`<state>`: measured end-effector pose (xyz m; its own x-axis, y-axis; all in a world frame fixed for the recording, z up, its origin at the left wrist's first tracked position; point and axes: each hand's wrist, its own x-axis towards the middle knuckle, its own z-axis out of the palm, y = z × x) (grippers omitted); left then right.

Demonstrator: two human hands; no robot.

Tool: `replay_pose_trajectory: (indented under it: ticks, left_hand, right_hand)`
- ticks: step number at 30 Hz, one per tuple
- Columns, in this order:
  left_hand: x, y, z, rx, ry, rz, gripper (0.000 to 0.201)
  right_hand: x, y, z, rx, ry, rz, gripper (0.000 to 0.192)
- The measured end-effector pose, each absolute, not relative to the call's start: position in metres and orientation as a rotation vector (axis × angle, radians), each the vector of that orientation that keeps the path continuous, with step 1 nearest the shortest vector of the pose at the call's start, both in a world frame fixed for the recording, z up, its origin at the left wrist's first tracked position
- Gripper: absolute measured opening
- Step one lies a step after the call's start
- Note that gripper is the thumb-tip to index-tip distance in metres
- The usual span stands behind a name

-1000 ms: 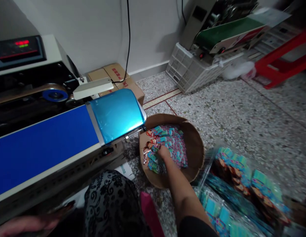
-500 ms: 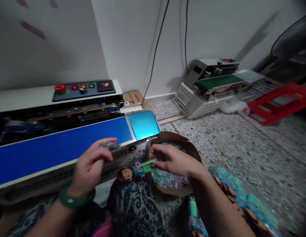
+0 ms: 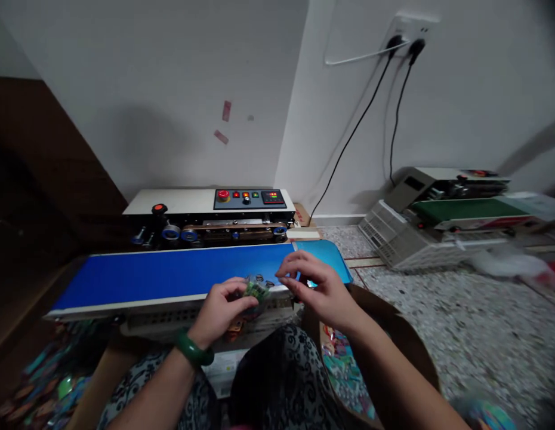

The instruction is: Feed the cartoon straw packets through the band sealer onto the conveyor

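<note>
My left hand [image 3: 224, 307] is closed on a small clear plastic bag [image 3: 256, 289] with something green in it, held over the front edge of the blue conveyor belt [image 3: 183, 272]. Below those fingers shows an orange-brown piece [image 3: 235, 330], which looks like the head of a printed cartoon figure, partly hidden. Just right of the bag, my right hand [image 3: 315, 289] has thumb and forefinger drawn together in a pinch; whatever they hold is too small to make out. Small dark marks [image 3: 269, 283] show at the bag's upper edge, between the hands.
Behind the belt stands a sealing machine with a control panel [image 3: 248, 199]. A round cardboard container [image 3: 421, 358] of colourful packets is under my right arm. More packets [image 3: 40, 388] lie at lower left. A second machine with a green belt [image 3: 469, 209] rests on a white crate [image 3: 389, 239].
My view has swung left. The cartoon figure that hung from my right hand is no longer there; green now shows in my left hand's bag. My hands have come close together at the belt's edge.
</note>
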<state>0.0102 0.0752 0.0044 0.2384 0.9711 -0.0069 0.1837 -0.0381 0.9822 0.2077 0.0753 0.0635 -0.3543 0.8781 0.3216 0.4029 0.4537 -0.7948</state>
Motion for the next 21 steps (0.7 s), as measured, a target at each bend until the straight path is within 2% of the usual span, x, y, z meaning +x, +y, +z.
replay_pose_trajectory:
  ticks: [8, 18, 21]
  left_hand:
    - [-0.005, 0.069, 0.006, 1.523, 1.165, 0.951, 0.006]
    - [-0.006, 0.069, -0.002, 1.653, 1.156, 0.988, 0.005]
    - [-0.005, 0.069, -0.003, 1.652, 1.149, 0.978, 0.005]
  right_hand:
    - [0.184, 0.084, 0.073, -1.082, -2.228, 0.852, 0.032]
    - [0.178, 0.101, 0.079, -1.16, -2.38, 1.099, 0.021]
    - [0.176, 0.1, 0.081, -1.199, -2.431, 1.026, 0.023]
